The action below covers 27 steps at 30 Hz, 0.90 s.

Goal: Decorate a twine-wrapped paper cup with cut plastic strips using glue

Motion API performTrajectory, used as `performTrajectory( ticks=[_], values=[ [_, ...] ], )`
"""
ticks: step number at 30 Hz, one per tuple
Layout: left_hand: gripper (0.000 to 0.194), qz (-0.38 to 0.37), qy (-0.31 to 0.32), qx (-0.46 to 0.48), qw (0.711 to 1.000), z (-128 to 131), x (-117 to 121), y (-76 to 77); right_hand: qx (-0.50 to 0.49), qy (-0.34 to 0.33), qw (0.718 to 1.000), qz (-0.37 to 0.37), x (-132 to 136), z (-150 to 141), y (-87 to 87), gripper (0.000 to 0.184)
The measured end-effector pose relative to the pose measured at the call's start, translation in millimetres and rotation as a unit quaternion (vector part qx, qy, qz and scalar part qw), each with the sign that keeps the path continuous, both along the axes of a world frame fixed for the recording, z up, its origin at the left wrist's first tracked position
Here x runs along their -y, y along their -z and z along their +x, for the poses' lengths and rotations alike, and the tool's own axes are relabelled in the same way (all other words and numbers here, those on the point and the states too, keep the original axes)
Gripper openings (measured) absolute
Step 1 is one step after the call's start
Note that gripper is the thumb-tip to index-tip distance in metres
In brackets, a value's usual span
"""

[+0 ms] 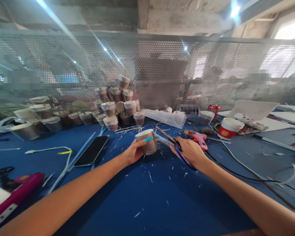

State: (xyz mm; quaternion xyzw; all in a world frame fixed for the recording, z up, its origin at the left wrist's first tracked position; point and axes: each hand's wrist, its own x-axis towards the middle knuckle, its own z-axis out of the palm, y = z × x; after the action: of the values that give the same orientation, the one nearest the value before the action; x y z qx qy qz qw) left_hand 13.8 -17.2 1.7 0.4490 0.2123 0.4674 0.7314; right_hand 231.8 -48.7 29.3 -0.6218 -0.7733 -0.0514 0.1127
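Left hand (132, 153) pinches a small grey bucket-like cup (149, 148), teal-nailed thumb against its near side, fingers round the back; cup is upright or close to it, just left of the right hand, pale rim up. Right hand (190, 152) is curled round scissors (183, 159) with blue handles, blades pointing up-left toward the cup's right side; can't tell if the blades touch it or how far apart they are. A clear strip (165, 140) lies between cup and right hand, partly hidden. Hands apart, both over a blue table (162, 209); white scraps (151, 177) around and nearer than the hands. Pink glue gun (196, 136) just beyond the right hand, black cord (227, 173) running off right above that forearm. Further right and beyond: red-and-white paper cup (230, 129), red cans (212, 108). Beyond the left hand, stacked similar cups (125, 107); more of them (43, 111) further left. Bundle of clear plastic (164, 118) beyond the gap between hands. Left of the left hand, dark phone (92, 150), then white cable (70, 156) with yellow bit; magenta power strip (16, 196) far left, nearer. Perforated panel (159, 72) behind everything.
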Motion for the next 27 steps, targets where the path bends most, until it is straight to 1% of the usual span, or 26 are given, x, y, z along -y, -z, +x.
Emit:
performTrajectory(
  ticks=[7,9,12,14,16,18,21,24,27],
  values=[
    [0.04,-0.036,-0.018,-0.004,0.999,-2.0,-2.5,2.6,-0.014,-0.002,1.0,0.003,-0.1,2.0,3.2,0.044],
    [0.038,-0.042,-0.032,-0.013,0.998,-1.1,-2.8,1.7,-0.011,0.0,1.0,0.012,1.3,1.1,2.6,0.044],
    [0.038,-0.036,-0.072,-0.033,0.996,1.8,-1.8,-0.3,0.007,0.009,0.999,0.032,3.8,-1.3,1.1,0.046],
    [0.044,-0.009,-0.103,-0.057,0.993,4.3,-0.2,-0.8,0.02,0.02,0.999,0.047,5.3,-3.1,0.2,0.049],
    [0.053,0.038,-0.144,-0.085,0.985,6.4,1.3,-0.1,0.028,0.032,0.998,0.055,6.9,-4.9,-0.3,0.051],
    [0.061,0.091,-0.188,-0.115,0.971,7.8,2.1,1.6,0.028,0.04,0.997,0.054,8.7,-6.8,-0.5,0.052],
    [0.066,0.146,-0.243,-0.157,0.946,8.6,2.8,3.1,0.027,0.038,0.998,0.041,11.8,-10.1,-0.4,0.051],
    [0.073,0.18,-0.267,-0.188,0.928,9.5,4.7,1.1,0.03,0.032,0.999,0.029,14.4,-13.2,-0.2,0.049],
    [0.08,0.216,-0.253,-0.195,0.923,10.8,7.3,-1.3,0.038,0.038,0.998,0.019,14.8,-13.8,-0.5,0.049]
  ],
)
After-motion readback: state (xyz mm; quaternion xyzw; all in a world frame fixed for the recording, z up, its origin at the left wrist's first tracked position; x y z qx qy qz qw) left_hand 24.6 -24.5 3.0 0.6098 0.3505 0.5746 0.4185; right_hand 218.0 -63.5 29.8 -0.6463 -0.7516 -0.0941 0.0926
